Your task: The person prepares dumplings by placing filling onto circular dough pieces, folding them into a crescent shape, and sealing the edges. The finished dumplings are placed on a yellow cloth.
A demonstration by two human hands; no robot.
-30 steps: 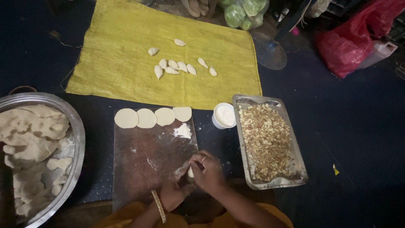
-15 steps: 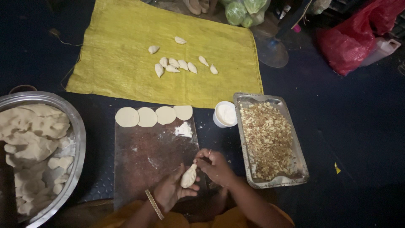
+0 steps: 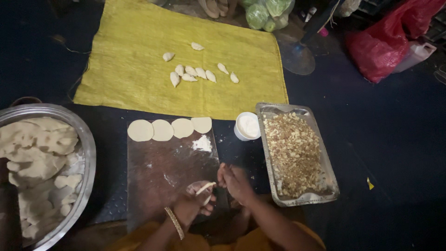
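Dumpling [image 3: 205, 188], folded and pale, is held low over the near edge of the dark board [image 3: 162, 181]. It is cupped in the left hand [image 3: 195, 204], fingers curled under it, while the right hand [image 3: 234, 181] is pinched onto its right end; whether the seam is fully sealed cannot be told, as the spot is dim. A gold bangle [image 3: 174, 222] is worn on the left wrist. Four round dough discs [image 3: 169, 129] are lined up along the board's far edge, with a small flour heap [image 3: 202, 143] just beside them. A white cup [image 3: 247, 125] is set between board and filling tray [image 3: 297, 155]. Leftover dough is piled in a steel bowl [image 3: 88, 153] at left. Finished dumplings [image 3: 195, 72] are laid on the yellow cloth [image 3: 139, 79] beyond.
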